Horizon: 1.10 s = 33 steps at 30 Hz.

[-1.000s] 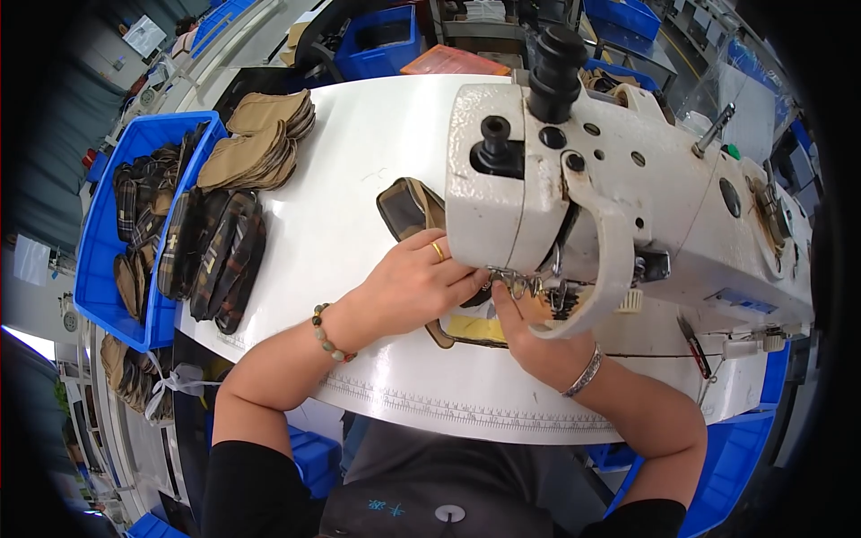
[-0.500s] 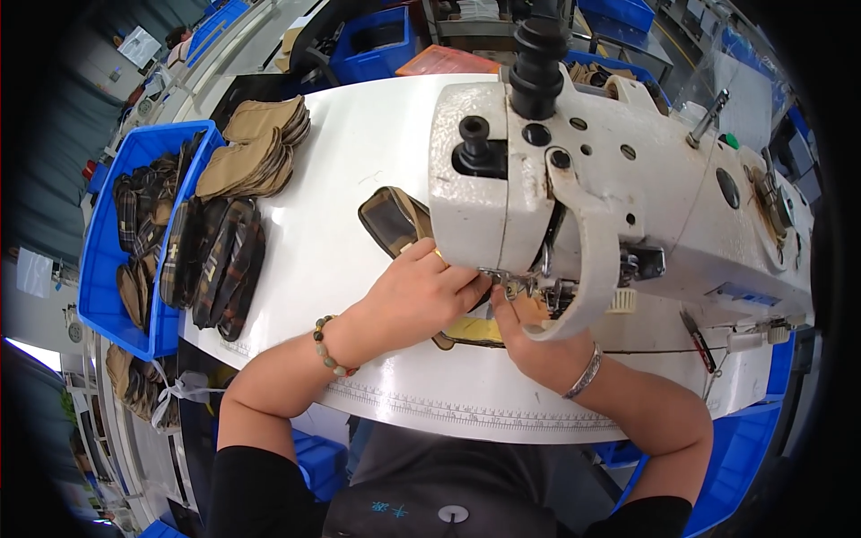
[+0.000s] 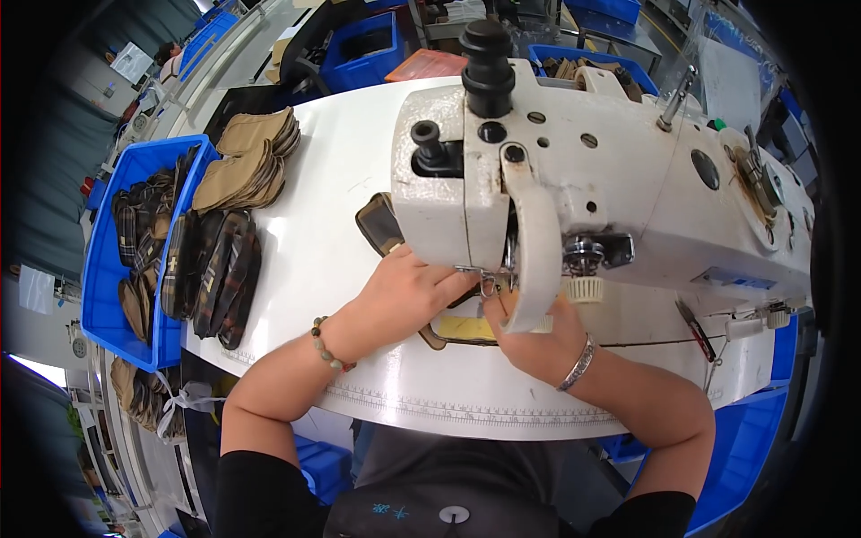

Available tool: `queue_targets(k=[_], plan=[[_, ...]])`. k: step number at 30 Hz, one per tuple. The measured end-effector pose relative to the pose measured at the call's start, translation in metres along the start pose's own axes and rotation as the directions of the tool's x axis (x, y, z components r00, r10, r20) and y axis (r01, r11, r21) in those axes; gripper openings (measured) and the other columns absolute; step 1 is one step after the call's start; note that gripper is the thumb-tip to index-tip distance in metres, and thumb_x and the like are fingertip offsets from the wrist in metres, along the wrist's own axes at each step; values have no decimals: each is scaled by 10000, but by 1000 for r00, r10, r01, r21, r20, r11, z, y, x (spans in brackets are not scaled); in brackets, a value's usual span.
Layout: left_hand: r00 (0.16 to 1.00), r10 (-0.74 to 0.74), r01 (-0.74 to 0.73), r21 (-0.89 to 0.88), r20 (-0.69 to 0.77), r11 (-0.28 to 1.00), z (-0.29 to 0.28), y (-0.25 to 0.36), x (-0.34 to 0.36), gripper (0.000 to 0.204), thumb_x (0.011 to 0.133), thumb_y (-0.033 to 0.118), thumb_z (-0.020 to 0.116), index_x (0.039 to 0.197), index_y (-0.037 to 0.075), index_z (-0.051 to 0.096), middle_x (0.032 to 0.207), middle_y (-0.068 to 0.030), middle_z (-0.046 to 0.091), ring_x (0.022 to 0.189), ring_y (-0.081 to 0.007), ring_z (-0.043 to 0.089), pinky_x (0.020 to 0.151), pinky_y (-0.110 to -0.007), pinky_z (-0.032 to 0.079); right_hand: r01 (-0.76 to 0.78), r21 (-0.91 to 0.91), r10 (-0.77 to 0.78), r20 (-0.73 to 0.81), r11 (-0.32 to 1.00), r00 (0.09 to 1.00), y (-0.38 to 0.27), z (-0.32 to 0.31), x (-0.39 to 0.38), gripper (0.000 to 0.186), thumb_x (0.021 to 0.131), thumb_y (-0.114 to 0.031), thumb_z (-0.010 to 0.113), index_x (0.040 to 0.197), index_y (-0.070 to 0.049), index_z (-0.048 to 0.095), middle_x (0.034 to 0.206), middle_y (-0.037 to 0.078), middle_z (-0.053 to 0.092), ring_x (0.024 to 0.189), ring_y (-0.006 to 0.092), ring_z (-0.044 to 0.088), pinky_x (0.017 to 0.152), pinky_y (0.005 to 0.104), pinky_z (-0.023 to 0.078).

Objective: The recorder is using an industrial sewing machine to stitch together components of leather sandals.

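A white industrial sewing machine (image 3: 439,211) stands over a tan-and-dark fabric pouch (image 3: 373,221) with a yellow section (image 3: 462,329). My left hand (image 3: 404,296), fingers curled and closed, grips the pouch just left of the presser foot (image 3: 489,284). My right hand (image 3: 538,350) is at the pouch on the right of the needle area, fingers bent together on it and partly hidden by the machine's white curved guard. The needle point and what lies directly under it are too hidden to make out.
At left, a blue bin (image 3: 97,273) holds dark plaid pouches, with more plaid pouches (image 3: 229,278) and stacked tan pieces (image 3: 242,170) beside it on the white table (image 3: 314,152). Red-handled snips (image 3: 695,330) lie at right. More blue bins (image 3: 366,49) stand behind.
The view has shifted, so the machine appears farther left. My hands have moved slightly with the pouch, whose upper part is now more covered by the machine head, and still grip it.
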<state>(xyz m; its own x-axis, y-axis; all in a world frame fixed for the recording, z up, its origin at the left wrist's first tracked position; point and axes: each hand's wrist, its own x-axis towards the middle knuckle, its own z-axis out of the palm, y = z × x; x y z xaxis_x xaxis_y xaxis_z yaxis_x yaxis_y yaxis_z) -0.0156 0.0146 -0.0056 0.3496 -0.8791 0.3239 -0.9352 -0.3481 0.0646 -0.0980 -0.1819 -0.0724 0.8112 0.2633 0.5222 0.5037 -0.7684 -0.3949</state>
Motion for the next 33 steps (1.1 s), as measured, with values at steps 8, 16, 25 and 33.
queue_targets(k=[8,16,25,33], plan=[[998,-25,20,-83,-61,996,9,-6,-3,218,701,77,667,919,88,663,919,-52,677,897,-277,636,797,-373,498,51,17,-50,-62,999,997,-1,-13,19,130,816,-129,631,699,-73,644,578,84,628,505,273,622,483,406,498],[991,-131,127,-233,-2,964,5,-7,0,331,559,24,735,874,94,663,890,-55,672,938,-287,623,873,-374,478,86,-75,-81,75,993,994,-3,-22,23,122,838,-92,584,880,-67,695,693,63,674,606,245,671,524,371,526],[981,-179,146,-336,-71,931,6,3,3,156,714,132,643,869,108,643,811,-22,662,885,-225,642,872,-342,489,230,-363,-192,139,903,971,-11,-31,23,127,828,-74,587,892,-61,696,712,85,680,637,259,680,571,371,540],[994,-110,112,-72,27,991,2,12,4,143,735,125,638,871,84,629,828,-24,642,910,-218,625,838,-324,494,-180,208,186,-11,961,982,1,1,6,109,828,-133,607,818,-63,690,690,105,683,661,274,682,607,395,545]])
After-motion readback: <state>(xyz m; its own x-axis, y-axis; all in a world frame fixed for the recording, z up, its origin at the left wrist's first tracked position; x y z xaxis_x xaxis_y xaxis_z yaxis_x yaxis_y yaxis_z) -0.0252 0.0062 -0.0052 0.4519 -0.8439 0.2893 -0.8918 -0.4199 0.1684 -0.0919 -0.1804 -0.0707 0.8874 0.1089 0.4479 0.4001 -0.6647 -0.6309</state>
